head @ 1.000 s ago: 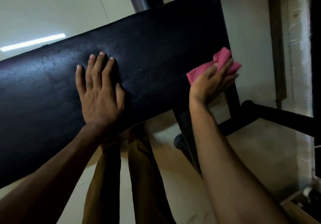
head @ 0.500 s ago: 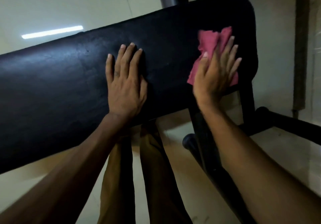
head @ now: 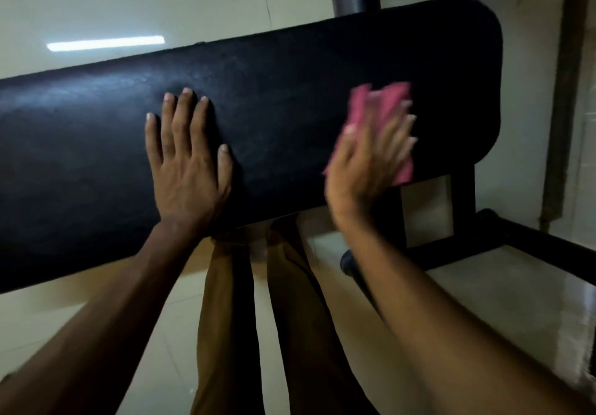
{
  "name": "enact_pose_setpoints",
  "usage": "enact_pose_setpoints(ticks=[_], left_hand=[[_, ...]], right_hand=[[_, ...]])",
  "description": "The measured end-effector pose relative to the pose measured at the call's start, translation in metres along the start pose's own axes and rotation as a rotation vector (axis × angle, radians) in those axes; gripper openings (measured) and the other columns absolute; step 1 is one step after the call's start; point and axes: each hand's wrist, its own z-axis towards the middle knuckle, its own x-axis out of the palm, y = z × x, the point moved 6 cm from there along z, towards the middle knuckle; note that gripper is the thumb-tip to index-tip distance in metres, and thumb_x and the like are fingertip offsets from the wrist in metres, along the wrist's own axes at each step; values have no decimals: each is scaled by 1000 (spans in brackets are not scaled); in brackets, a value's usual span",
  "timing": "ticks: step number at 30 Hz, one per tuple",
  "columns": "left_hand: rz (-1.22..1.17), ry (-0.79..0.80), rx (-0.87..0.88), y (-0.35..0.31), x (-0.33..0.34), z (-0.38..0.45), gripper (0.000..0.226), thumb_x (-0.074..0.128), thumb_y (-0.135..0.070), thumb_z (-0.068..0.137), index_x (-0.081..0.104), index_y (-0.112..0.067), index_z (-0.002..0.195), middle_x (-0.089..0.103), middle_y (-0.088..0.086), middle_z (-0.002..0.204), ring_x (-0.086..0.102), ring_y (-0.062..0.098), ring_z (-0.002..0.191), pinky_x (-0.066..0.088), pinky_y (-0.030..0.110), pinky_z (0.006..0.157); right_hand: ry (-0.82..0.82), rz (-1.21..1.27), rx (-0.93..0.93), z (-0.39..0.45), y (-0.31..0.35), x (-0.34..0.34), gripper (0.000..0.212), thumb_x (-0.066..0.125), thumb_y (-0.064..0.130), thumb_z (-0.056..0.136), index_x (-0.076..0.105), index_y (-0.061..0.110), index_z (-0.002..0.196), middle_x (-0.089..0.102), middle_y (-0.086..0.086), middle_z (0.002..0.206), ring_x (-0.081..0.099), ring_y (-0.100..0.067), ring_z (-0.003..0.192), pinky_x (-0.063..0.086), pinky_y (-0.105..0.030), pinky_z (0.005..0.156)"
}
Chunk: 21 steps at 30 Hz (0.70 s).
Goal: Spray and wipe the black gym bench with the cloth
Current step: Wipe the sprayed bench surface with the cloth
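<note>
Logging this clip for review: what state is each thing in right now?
left hand: flat on the bench pad, fingers straight.
right hand: presses the pink cloth onto the pad, blurred.
pink cloth: bunched under the right hand's fingers.
bench pad: black, dull sheen, under both hands.

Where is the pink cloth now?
In the head view, the pink cloth lies on the right part of the black bench pad, pressed under the right hand, near the pad's rounded end and right of the left hand.

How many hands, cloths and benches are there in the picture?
Hands: 2, the left hand and the right hand
Cloths: 1, the pink cloth
Benches: 1, the black bench
Total: 4
</note>
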Motion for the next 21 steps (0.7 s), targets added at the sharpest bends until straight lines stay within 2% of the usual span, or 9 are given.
enact_pose_setpoints(ticks=[4,6,8,11,13,15,17,19,21], left_hand=[[-40,-7,-12,2,-2,1,64,44,-35,101,26,-8,157,21,15,166,10,30,155,4,49,127],[-43,8,12,4,-2,2,64,44,-36,102,26,-9,157,20,15,166,10,30,155,6,51,126],[-46,15,23,5,-2,2,64,43,-38,103,26,-9,157,20,15,166,9,30,156,5,51,127],[-29,-7,8,4,-1,1,64,42,-38,102,26,-9,157,20,14,166,10,30,155,4,49,127],[-29,-9,-1,3,0,2,64,42,-38,102,25,-10,157,20,14,166,10,29,156,4,48,127],[-34,-1,1,4,0,1,64,41,-38,102,25,-10,157,19,14,166,9,29,156,3,48,127],[-38,1,19,6,-1,1,64,41,-38,103,25,-9,157,20,15,166,10,30,155,4,49,127],[-41,6,28,6,-2,2,64,41,-38,103,25,-9,158,19,15,166,9,30,155,4,49,127],[-28,17,33,6,-1,2,64,40,-39,103,23,-10,158,17,15,166,8,30,156,2,48,127]], right_hand=[[318,-79,-774,-82,31,14,58,47,35,104,25,27,157,18,-14,165,15,-34,154,8,-51,125],[326,-160,-897,-64,-4,7,63,50,29,100,25,26,158,21,-15,164,13,-34,153,11,-52,124],[246,-222,-632,-23,-43,-5,58,40,32,103,26,23,158,21,-16,165,11,-33,153,10,-53,124],[27,-25,91,19,-73,-20,54,27,36,106,28,20,158,16,-14,167,13,-31,154,13,-56,124],[-37,31,255,3,-40,-12,54,27,36,106,29,22,158,15,-15,167,11,-32,155,12,-56,124],[62,18,33,-39,8,1,53,28,38,107,27,26,158,12,-15,167,8,-32,155,7,-53,125],[271,-25,-402,-91,40,14,54,33,40,106,23,29,158,12,-15,167,6,-33,155,4,-52,126],[367,-112,-818,-101,35,16,61,41,37,102,17,30,158,15,-15,165,8,-33,154,3,-50,126],[362,-185,-950,-70,14,15,66,45,31,98,18,25,158,18,-15,164,10,-31,152,1,-47,126]])
